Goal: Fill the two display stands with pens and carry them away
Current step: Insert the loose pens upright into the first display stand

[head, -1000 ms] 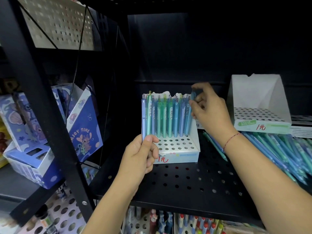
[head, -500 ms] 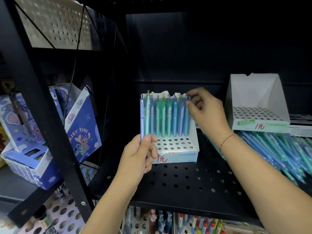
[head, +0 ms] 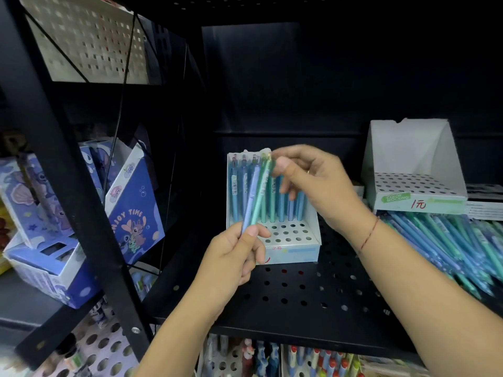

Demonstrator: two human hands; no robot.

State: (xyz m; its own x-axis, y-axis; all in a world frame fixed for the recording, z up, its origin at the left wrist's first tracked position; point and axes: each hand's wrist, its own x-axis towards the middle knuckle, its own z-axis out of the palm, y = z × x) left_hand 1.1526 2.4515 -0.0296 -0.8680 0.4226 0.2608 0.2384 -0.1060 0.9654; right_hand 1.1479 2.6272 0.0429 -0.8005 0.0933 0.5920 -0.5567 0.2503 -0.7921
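Head view of a black perforated shelf (head: 299,292). The left hand (head: 231,261) pinches the lower ends of two pens (head: 257,197), one blue and one green, between thumb and fingers (head: 251,231). The right hand (head: 315,183) closes thumb and forefinger on the top of the green pen, its other fingers loosely curled in front of the standing row; this hand is motion-blurred. Behind the hands, the near display stand (head: 291,240) holds pens upright in its rear holes, while the front rows of holes remain open. The second display stand (head: 416,186), well apart to the right, appears to hold no pens. A heap of loose pens (head: 449,240) lies on the shelf just below and in front of it.

Progress, as judged: the first stand is roughly half filled, the second not yet begun, and neither has been carried away.
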